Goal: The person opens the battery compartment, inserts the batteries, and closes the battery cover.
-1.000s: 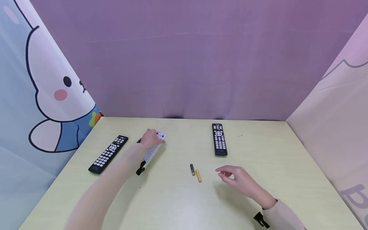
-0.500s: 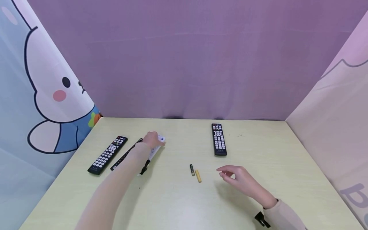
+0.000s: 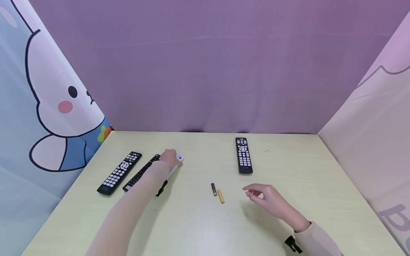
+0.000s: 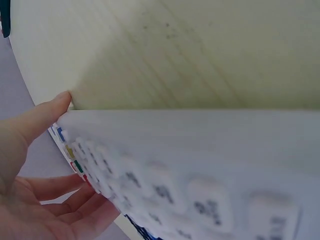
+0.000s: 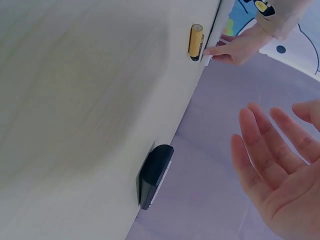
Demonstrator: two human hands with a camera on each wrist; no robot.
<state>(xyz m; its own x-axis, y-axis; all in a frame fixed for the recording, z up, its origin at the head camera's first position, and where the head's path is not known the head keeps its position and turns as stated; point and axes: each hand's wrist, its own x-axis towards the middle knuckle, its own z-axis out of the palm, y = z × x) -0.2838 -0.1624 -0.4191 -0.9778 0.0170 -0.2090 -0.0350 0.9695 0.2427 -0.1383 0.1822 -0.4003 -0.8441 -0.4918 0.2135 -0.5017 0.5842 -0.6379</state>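
Observation:
At the left of the table, my left hand (image 3: 169, 159) grips a white remote control (image 4: 200, 135) at its far end. In the left wrist view the thumb is on one long edge and the fingers are on the opposite side. The forearm hides much of this remote in the head view. My right hand (image 3: 266, 199) hovers over the right side with loosely bent fingers and holds nothing. Nearest to it lie two small batteries, a dark one (image 3: 214, 189) and a yellow one (image 3: 221, 196).
Left of the white remote lie a slim black remote (image 3: 141, 174), partly behind the sleeve, and a wider black remote (image 3: 119, 173). Another black remote (image 3: 244, 155) lies at the back right of centre. A purple curtain (image 3: 208, 71) closes off the table's far edge.
The left hand has lowered the white remote toward the table, shifting slightly to the right. More of the slim black remote shows beside the sleeve. The right hand has barely moved.

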